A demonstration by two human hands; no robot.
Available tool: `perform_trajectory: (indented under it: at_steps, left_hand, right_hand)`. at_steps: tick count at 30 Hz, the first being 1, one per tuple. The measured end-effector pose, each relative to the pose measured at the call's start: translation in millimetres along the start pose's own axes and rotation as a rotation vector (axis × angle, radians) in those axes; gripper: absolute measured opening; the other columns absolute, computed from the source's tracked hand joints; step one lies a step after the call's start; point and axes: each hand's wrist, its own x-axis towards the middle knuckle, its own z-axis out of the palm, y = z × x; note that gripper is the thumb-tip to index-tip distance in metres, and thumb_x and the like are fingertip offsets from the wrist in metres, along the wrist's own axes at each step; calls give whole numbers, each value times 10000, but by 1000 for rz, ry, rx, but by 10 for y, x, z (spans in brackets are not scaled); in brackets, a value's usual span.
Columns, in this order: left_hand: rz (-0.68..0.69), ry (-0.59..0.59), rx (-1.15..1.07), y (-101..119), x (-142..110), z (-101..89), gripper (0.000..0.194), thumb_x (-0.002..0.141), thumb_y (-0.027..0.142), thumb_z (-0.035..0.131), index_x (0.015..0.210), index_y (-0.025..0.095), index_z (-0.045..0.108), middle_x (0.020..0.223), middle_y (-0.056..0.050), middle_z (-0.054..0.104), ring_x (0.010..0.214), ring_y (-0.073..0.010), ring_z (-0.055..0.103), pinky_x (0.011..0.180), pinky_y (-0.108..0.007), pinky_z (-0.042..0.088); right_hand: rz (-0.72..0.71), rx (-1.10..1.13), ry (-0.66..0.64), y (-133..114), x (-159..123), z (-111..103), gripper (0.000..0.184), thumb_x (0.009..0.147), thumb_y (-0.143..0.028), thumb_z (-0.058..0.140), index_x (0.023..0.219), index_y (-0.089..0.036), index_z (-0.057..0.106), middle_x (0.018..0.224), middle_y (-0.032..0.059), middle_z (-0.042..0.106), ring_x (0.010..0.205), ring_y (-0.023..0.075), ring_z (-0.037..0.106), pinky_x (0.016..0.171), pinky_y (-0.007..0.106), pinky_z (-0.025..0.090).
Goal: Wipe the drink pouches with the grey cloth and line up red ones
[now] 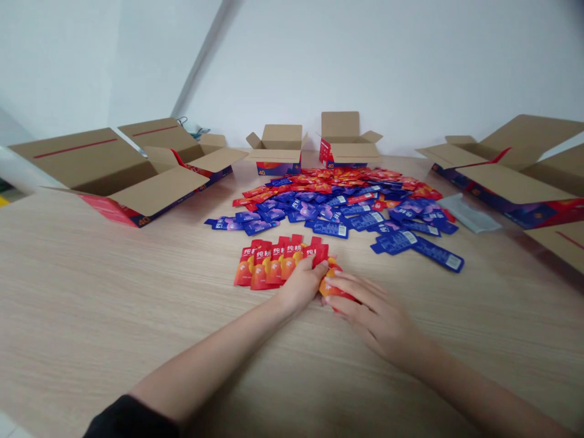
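Note:
Several red-and-orange sachets (262,266) lie in an overlapping row, printed side up, on the table before me. My left hand (301,285) is at the right end of that row, its fingers closed at the edge of another red sachet (336,286). From the right, my right hand (378,310) grips the same sachet, fingers laid across its face. Both hands partly cover it, so I cannot tell whether it is one sachet or a few together. Beyond the row, blue sachets (328,228) lie loose.
A large mixed pile of red sachets (342,177) and blue ones spreads behind. Open cartons stand around it: left (150,194), back (278,167), back centre (349,164) and right (511,182). A pale flat packet (469,213) lies by the right carton.

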Motion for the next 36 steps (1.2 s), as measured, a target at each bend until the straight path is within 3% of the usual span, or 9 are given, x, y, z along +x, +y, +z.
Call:
perform_trajectory:
  at_steps: [7,9,12,16,20,25,31,34,36]
  left_hand:
    - [-23,-91,293,-6,30,-91,508,961,461,231,750,150,574,568,-42,586,525,-185,613,528,-315,512]
    - [82,-37,436,23,0,-166,460,959,463,303,866,140,617,856,-110,673,865,-248,659,777,-397,527]
    - [404,79,978,-15,-48,-284,368,950,373,407,1199,158,571,1324,-131,534,1288,-294,425,1069,-472,326]
    - [558,59,1497,-239,-82,-376,425,963,291,375,1344,132,479,1407,-130,477,1305,-286,407,1081,-468,300]
    - [569,49,1562,-399,-84,-393,444,959,290,382,1356,112,471,1413,-123,483,1282,-288,428,1072,-472,300]
    - [569,61,1550,-400,-58,-377,428,955,285,389,1335,120,497,1395,-123,503,1256,-293,447,1039,-479,331]
    - [569,116,1505,-364,-92,-306,456,927,295,437,1357,149,463,1434,-148,439,1304,-329,392,1053,-517,323]
    - [630,21,1473,-294,-106,-272,508,904,247,454,1403,163,403,1491,-141,361,1349,-307,350,1086,-478,316]
    - [641,-57,1462,-251,-100,-253,523,907,227,439,1424,175,376,1522,-119,323,1379,-293,314,1106,-462,304]
  right_hand:
    - [3,9,64,300,-122,44,502,883,1,449,1330,-212,533,1215,59,673,1116,157,632,970,307,541]
    - [-6,-11,164,415,-138,67,570,863,20,480,1373,-235,493,1217,52,670,1096,170,644,956,321,556]
    - [-18,-88,257,572,-127,188,616,840,41,505,1390,-236,478,1199,52,676,1080,183,654,950,329,561]
    - [17,-205,148,687,-135,477,503,849,36,450,1267,-197,606,1180,48,685,1113,196,634,976,339,538]
    - [81,-230,-49,663,-187,703,402,856,-15,451,1147,-164,685,1150,65,699,1067,217,661,928,345,561]
    - [168,-93,-195,547,-172,717,374,843,-68,484,1145,-157,687,1192,92,675,1072,202,658,961,339,530]
    - [264,89,-118,544,-90,559,370,802,-114,521,1126,-191,682,1121,78,718,1002,199,687,902,337,555]
    - [335,52,65,826,78,444,263,821,-139,504,960,-217,714,889,35,760,802,181,713,745,281,572]
    - [432,-84,61,1149,283,378,246,856,-164,473,899,-217,709,817,25,747,705,167,691,685,262,543]
